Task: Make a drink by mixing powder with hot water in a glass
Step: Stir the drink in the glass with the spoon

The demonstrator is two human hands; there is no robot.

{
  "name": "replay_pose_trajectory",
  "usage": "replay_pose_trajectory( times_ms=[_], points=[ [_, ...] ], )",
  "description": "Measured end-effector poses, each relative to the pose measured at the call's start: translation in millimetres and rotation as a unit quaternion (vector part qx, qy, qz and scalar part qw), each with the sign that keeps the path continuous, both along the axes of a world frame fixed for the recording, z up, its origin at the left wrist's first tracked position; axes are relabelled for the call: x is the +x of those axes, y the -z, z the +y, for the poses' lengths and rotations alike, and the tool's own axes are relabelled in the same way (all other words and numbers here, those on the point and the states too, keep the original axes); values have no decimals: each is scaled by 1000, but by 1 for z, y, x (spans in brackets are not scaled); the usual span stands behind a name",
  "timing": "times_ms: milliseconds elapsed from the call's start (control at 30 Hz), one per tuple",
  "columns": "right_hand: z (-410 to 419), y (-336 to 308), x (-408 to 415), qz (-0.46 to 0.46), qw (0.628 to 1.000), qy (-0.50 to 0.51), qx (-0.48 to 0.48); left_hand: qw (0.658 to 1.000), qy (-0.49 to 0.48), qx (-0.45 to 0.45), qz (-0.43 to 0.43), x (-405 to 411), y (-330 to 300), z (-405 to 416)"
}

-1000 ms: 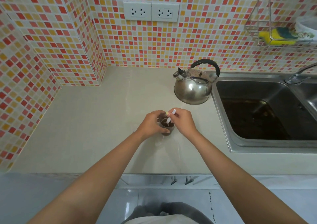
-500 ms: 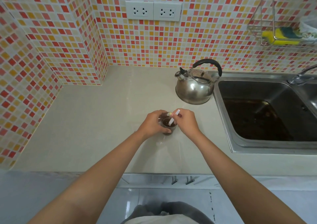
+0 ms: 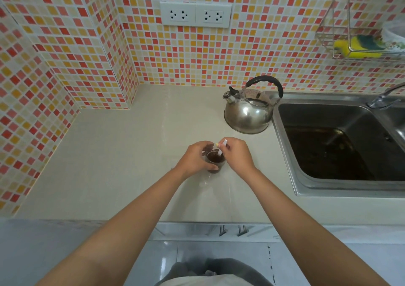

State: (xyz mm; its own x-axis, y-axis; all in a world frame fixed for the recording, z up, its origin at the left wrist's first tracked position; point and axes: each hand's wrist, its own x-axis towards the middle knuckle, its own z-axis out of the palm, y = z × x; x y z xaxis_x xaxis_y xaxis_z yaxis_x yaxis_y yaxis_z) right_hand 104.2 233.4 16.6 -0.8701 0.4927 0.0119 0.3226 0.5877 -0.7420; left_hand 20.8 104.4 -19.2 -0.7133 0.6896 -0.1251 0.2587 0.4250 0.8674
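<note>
Glass (image 3: 215,161) mid-counter (image 3: 122,154), edges distant

— What is the left hand (image 3: 195,157) doing?
— It wraps around a small clear glass (image 3: 215,162) of dark brown liquid that stands on the pale beige countertop (image 3: 122,154).
— And the right hand (image 3: 236,154)?
— Its fingers pinch a thin white stirrer (image 3: 221,147) that slants down into the drink.
— What stands behind them?
— A rounded stainless-steel kettle (image 3: 248,112) with an arched black handle, just beside the rim of the steel sink (image 3: 285,154), whose basin holds murky brown water.
— Anything on the wall?
— Two white double power sockets (image 3: 195,14) in the red, orange and cream mosaic tile, and at the far right a wire rack (image 3: 328,34) holding a yellow and green sponge (image 3: 359,48).
</note>
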Motion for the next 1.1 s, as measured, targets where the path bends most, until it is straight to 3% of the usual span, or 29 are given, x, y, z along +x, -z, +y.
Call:
replay_pose_trajectory(
  times_ms=[167,300,467,700,900,1100],
  points=[
    [0,-3,-2,-9,998,-10,-63,1000,2,4,-2,-1,1,0],
    [3,-1,0,-10,1000,26,-12,1000,2,-4,3,0,1,0],
    [-1,1,-2,9,997,5,-74,1000,2,0,1,-1,1,-1],
    [6,5,2,3,997,55,-51,1000,-4,-3,-5,0,1,0],
    [0,3,-5,14,984,103,-145,1000,-5,-11,-9,1,0,0],
    [6,7,0,0,984,130,-120,1000,-6,-15,-1,1,-2,0]
  ],
)
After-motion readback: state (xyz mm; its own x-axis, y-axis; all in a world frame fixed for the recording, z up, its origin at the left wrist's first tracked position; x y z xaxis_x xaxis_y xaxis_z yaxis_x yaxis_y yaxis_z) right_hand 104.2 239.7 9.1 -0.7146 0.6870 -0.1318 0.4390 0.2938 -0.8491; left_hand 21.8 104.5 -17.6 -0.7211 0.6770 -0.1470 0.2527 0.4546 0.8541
